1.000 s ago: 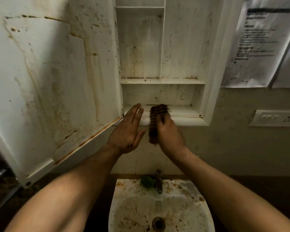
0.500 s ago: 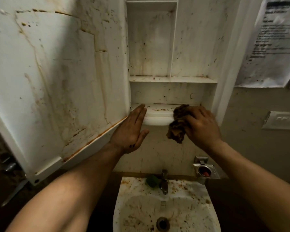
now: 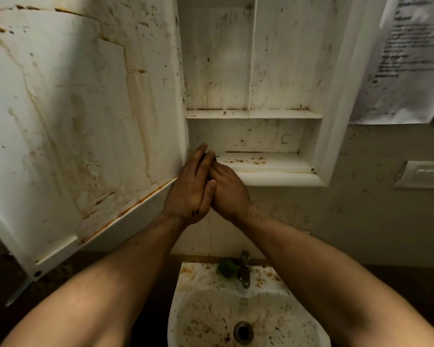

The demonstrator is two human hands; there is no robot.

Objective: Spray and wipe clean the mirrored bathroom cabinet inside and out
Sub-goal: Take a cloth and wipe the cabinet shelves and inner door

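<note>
The white bathroom cabinet (image 3: pixel 331 96) hangs open, its inside stained and speckled brown. Its door (image 3: pixel 85 121) swings out to the left, inner face streaked with rust. Brown crumbs lie on the bottom shelf (image 3: pixel 268 162). At that shelf's left end, by the door's hinge edge, both hands meet. My left hand (image 3: pixel 191 189) stands flat and upright, palm against my right hand (image 3: pixel 229 189). My right hand is closed, with only a dark sliver of the brown cloth (image 3: pixel 212 158) showing between the fingers. No spray bottle is in view.
Below stands a dirty white sink (image 3: pixel 183 291) with a metal tap (image 3: pixel 244 271) and a green object (image 3: pixel 226 269) beside it. A printed paper (image 3: pixel 406 58) hangs on the wall at right, above a switch plate (image 3: pixel 426 175).
My right hand has swept the cloth leftward along the bottom shelf, from its right end to its left end, and now presses against my left hand. The cloth is almost hidden.
</note>
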